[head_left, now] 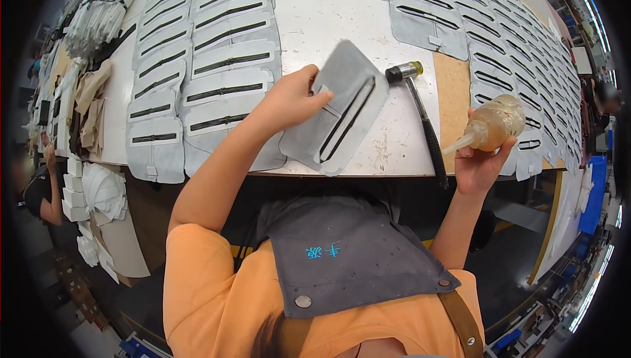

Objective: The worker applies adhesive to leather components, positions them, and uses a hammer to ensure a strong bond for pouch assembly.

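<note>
The left hand [289,98] is pinching a grey slotted panel [338,111], holding it tilted over the near edge of the surface [328,3]. The right hand [480,161] is gripping a glue bottle [493,124] just off that edge, nozzle pointing left. A hammer [420,115] is lying between them, its handle overhanging; a nudge could knock it off. Rows of panels [210,62] are crowding both sides, leaving only a bare middle strip.

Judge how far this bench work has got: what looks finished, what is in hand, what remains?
Looks done: rows of grey slotted panels lie overlapped across the white worktop, with more rows on the right. In hand: the left hand lifts one grey panel, while the right hand has a squeeze bottle in its grip. A hammer lies idle. How many remain cannot be told.
</note>
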`<state>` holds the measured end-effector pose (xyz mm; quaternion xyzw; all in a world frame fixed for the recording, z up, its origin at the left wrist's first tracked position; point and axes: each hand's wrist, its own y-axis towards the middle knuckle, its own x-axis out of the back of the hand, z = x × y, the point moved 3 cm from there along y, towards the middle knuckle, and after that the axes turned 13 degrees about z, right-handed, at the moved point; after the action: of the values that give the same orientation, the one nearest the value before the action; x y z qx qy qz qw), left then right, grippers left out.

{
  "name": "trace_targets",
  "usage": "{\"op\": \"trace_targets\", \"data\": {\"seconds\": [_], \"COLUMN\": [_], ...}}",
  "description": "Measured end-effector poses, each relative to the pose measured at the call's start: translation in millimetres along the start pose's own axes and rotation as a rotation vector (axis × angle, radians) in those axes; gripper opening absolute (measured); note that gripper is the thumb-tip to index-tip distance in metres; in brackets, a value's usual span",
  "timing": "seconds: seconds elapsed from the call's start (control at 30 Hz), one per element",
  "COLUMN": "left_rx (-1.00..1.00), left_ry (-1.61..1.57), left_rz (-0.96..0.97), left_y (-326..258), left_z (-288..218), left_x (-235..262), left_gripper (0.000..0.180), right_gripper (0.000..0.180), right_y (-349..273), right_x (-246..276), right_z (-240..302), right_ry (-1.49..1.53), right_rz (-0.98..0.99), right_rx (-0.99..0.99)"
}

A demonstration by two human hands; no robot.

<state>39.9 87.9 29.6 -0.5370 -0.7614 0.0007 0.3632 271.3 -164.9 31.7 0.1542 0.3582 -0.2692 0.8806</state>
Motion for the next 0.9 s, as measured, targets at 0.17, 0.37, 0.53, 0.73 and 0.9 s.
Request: {"op": "trace_targets", "data": {"seconds": [0.17, 0.37, 0.53, 0.73, 0.9], "left_rx": [0.081, 0.020, -0.134, -0.383, -0.361], "left_ry": [-0.707, -0.893, -0.471, 0.366, 0.362], "left_rz": [-0.052, 0.612, 0.474, -0.279, -0.353], "left_y": [-67.4, -116.0, -78.9, -29.3, -17.3], "left_z": [19.8, -6.4, -52.3, -47.1, -31.2], "left_x": [-32.6, -95.1, -68.6, -79.0, -101.6], "left_gripper": [0.035, 0.036, 0.019, 0.016, 0.022], "right_gripper": [0.076, 0.062, 0.056, 0.060, 0.061], "right_y": [3.6, 6.5, 3.1, -0.8, 1.6], "right_x": [0.9, -4.3, -12.6, -27.7, -28.9], "right_z": [-19.7, -39.2, -40.3, -50.2, -54.5], "right_ry": [-0.138, -0.392, -0.583, -0.733, -0.781], "right_rz": [-0.101, 0.026, 0.016, 0.027, 0.063], "right_rx": [-0.014, 0.025, 0.078, 0.106, 0.109]}}
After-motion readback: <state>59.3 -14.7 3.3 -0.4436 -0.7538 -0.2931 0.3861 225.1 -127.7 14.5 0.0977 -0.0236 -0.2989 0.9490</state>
